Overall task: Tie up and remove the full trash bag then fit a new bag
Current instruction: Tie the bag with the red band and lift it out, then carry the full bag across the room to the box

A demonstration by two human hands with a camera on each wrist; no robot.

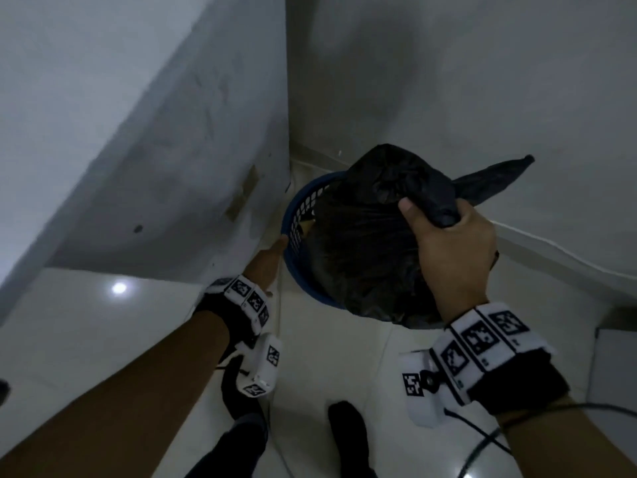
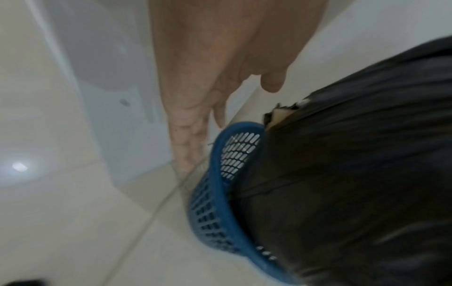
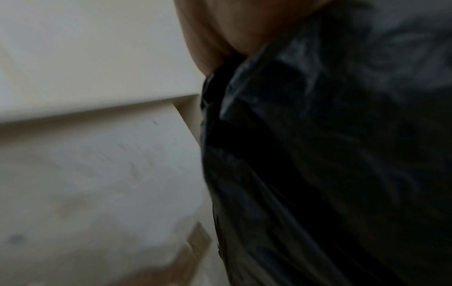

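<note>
A full black trash bag [image 1: 362, 257] stands partly raised out of a blue perforated bin [image 1: 293, 215] in the room's corner. My right hand [image 1: 448, 232] grips the bag's gathered neck at the knot, and a loose tail [image 1: 496, 177] of plastic sticks out to the right. My left hand [image 1: 267, 258] reaches along the floor side of the bin, fingers straight, fingertips at the bin's rim. In the left wrist view the left hand [image 2: 195, 135] lies beside the blue bin [image 2: 215, 193] with the bag [image 2: 354, 174] bulging over it. The right wrist view is filled by the bag [image 3: 330, 154].
White walls [image 1: 138, 115] meet in a corner right behind the bin. The floor [image 1: 327, 357] is pale glossy tile. My two feet in dark socks [image 1: 344, 426] stand just in front of the bin. A black cable [image 1: 482, 443] trails from my right wrist.
</note>
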